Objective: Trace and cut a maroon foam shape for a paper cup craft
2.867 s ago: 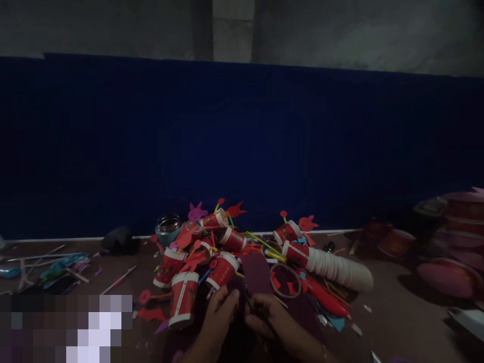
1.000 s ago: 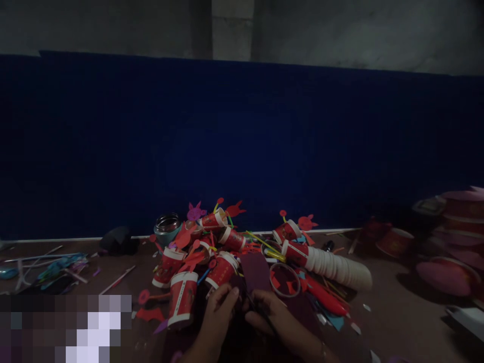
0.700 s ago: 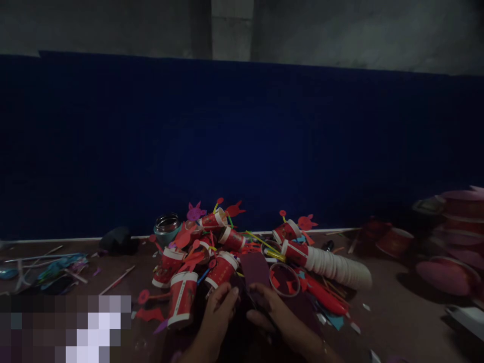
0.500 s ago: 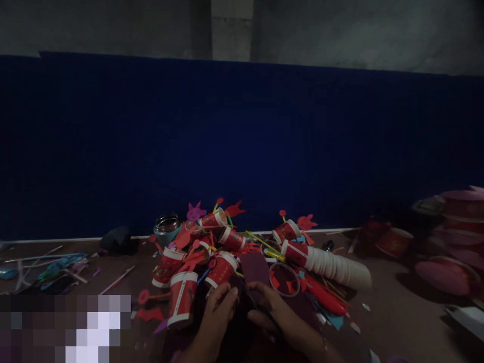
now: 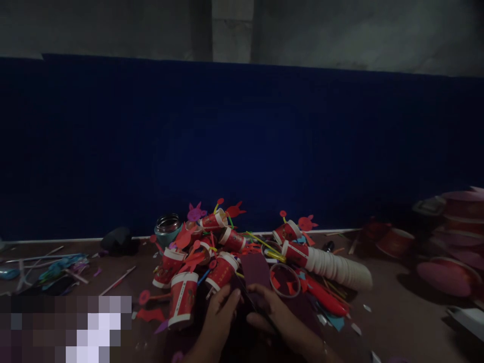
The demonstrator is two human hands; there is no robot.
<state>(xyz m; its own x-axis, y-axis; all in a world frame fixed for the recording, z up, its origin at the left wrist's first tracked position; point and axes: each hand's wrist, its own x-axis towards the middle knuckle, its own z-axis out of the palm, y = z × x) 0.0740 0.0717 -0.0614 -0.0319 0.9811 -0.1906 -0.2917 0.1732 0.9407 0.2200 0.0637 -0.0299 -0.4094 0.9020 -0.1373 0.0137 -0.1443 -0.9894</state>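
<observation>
My left hand (image 5: 222, 311) is closed, thumb and fingers pinched together; what lies between them is too dark to make out. Facing it across a narrow gap, my right hand (image 5: 268, 310) has its fingers curled round a long, thin dark thing (image 5: 250, 298) that slants between the hands. Its kind is lost in the shadow. Just beyond my fingers lies a dark purple sheet (image 5: 254, 268). Left of my left hand are red paper cups (image 5: 183, 298) with white rims and red paper cut-outs (image 5: 193, 259). A clear round tub (image 5: 285, 281) holding red scraps sits beyond my right hand.
A long stack of nested paper cups (image 5: 338, 267) lies at the right, beside a red pouch-like thing (image 5: 327, 297). A teal jar (image 5: 168, 229) stands by the blue partition (image 5: 242, 151). Pink and red pieces (image 5: 449, 275) are heaped far right; straws and wrappers (image 5: 62, 267) lie left.
The thin dark thing in my right hand has tilted a little and shows more plainly between my hands. My hands stay almost in place; the cups lie as before.
</observation>
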